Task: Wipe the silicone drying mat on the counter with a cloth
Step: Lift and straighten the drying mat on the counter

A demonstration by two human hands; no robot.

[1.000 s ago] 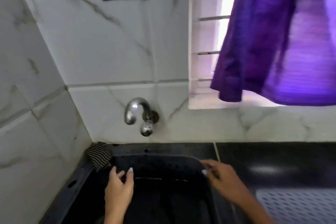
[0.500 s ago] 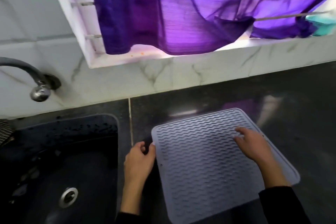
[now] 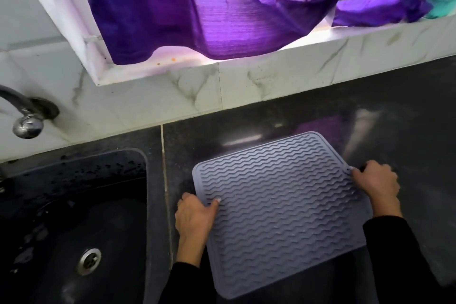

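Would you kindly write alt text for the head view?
Both hands grip a grey ridged silicone mat on the black counter: left hand at its left edge, right hand at its right corner. A black sink lies left.

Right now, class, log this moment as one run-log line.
left hand: grips mat's left edge | right hand: grips right edge | silicone drying mat: flat on counter | cloth: none in hand

The grey mat (image 3: 278,210) covers the middle of the dark tabletop (image 3: 407,111), with the left hand (image 3: 195,217) on its left edge and the right hand (image 3: 375,185) at its right edge. Bare tabletop lies beyond the mat and to its right. Left, the sink (image 3: 74,217) drops away under the tap (image 3: 24,116). The purple curtain (image 3: 209,7) hangs over the sill behind.
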